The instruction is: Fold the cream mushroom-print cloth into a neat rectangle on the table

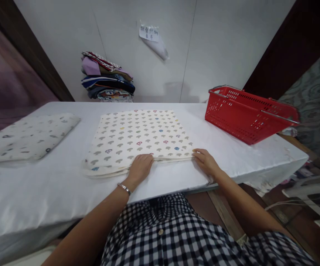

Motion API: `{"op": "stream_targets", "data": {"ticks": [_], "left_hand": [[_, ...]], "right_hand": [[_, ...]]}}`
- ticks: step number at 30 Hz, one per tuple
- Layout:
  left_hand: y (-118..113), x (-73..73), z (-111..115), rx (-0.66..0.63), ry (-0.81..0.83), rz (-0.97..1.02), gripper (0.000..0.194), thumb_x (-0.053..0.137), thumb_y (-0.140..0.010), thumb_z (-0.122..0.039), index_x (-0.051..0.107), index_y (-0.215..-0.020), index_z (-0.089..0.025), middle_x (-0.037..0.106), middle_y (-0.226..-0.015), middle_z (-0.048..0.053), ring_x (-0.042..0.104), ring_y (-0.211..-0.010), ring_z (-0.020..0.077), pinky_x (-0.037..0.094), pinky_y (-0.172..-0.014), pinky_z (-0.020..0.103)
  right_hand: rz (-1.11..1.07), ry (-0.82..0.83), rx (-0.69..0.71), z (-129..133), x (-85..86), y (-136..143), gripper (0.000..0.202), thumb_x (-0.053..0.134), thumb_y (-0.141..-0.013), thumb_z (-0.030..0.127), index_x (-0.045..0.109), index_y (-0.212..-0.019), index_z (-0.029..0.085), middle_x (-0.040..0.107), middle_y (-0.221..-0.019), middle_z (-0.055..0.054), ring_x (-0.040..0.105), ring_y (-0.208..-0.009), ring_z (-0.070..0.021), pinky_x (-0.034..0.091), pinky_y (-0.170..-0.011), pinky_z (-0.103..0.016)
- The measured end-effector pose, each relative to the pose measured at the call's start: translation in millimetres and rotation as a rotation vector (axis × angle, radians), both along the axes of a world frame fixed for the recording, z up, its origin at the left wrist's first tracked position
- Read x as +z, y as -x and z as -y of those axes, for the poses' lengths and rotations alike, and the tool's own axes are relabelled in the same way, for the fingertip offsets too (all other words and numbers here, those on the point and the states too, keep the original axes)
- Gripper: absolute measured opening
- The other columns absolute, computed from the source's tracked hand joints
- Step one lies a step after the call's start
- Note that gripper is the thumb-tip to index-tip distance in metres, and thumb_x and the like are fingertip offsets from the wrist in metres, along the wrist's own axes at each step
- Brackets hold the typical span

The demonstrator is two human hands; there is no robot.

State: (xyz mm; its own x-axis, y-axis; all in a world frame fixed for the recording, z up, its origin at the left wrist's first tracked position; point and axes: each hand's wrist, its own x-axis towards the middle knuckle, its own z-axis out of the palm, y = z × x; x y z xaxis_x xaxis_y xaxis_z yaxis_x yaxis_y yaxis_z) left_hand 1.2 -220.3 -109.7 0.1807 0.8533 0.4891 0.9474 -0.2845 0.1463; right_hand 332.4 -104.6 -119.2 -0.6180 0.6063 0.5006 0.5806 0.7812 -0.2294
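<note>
A cream cloth with a mushroom print (145, 135) lies folded in layers on the white-covered table (74, 199) in front of me. My left hand (141, 166), with a silver bracelet at the wrist, has its fingers closed over the middle of the cloth's near edge. At the near right corner, my right hand (206, 160) pinches the edge between thumb and fingers. The thumbs and the undersides of the layers are partly hidden.
Another folded pale cloth (35, 135) with dark specks lies on the left. A stack of folded fabrics (107, 79) stands at the back against the wall. A red plastic basket (240, 114) stands on the right, and a white stool (315, 195) is beyond the table's right end.
</note>
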Motion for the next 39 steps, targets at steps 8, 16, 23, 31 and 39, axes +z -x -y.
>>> {"op": "stream_targets", "data": {"ticks": [8, 16, 23, 31, 39], "left_hand": [[-1.2, 2.3, 0.6, 0.001, 0.026, -0.047, 0.020, 0.039, -0.093, -0.021, 0.059, -0.090, -0.017, 0.067, -0.090, 0.008, 0.060, -0.084, 0.0216, 0.046, -0.078, 0.038], [-4.1, 4.9, 1.9, -0.012, 0.048, -0.058, 0.019, 0.040, -0.092, -0.018, 0.058, -0.084, -0.017, 0.066, -0.082, 0.007, 0.060, -0.081, 0.0215, 0.044, -0.076, 0.037], [-2.5, 0.6, 0.6, 0.015, 0.057, -0.037, 0.018, 0.040, -0.092, -0.020, 0.058, -0.087, -0.018, 0.065, -0.085, 0.007, 0.060, -0.082, 0.0217, 0.045, -0.076, 0.037], [-2.8, -1.3, -0.1, 0.042, 0.062, -0.011, 0.019, 0.041, -0.093, -0.022, 0.058, -0.089, -0.017, 0.066, -0.089, 0.007, 0.060, -0.086, 0.0206, 0.045, -0.079, 0.037], [-1.7, -2.9, 1.1, 0.005, 0.072, 0.022, 0.019, 0.042, -0.094, -0.024, 0.059, -0.094, -0.017, 0.067, -0.097, 0.006, 0.059, -0.093, 0.0199, 0.046, -0.083, 0.036]], "right_hand": [[-0.002, 0.012, -0.074, -12.4, 4.4, -2.4, 0.028, 0.044, -0.091, 0.025, 0.068, -0.105, 0.021, 0.065, -0.109, -0.008, 0.059, -0.101, -0.0231, 0.051, -0.087, -0.041], [0.079, -0.041, -0.046, -0.5, 2.4, 1.5, 0.030, 0.042, -0.090, 0.019, 0.066, -0.108, 0.018, 0.064, -0.112, -0.012, 0.057, -0.103, -0.0254, 0.049, -0.088, -0.043], [0.004, -0.087, 0.174, 25.6, 6.2, 58.6, 0.023, 0.047, -0.086, 0.013, 0.064, -0.100, 0.019, 0.058, -0.123, -0.011, 0.044, -0.124, -0.0248, 0.040, -0.099, -0.047], [0.074, -0.080, 0.216, 21.2, 7.0, 98.9, 0.018, 0.049, -0.091, 0.021, 0.066, -0.097, 0.020, 0.055, -0.129, -0.010, 0.039, -0.128, -0.0282, 0.038, -0.098, -0.050], [0.059, -0.120, 0.216, 20.1, 3.4, 97.7, 0.021, 0.046, -0.092, 0.016, 0.066, -0.094, 0.018, 0.057, -0.128, -0.011, 0.042, -0.127, -0.0268, 0.039, -0.097, -0.049]]}}
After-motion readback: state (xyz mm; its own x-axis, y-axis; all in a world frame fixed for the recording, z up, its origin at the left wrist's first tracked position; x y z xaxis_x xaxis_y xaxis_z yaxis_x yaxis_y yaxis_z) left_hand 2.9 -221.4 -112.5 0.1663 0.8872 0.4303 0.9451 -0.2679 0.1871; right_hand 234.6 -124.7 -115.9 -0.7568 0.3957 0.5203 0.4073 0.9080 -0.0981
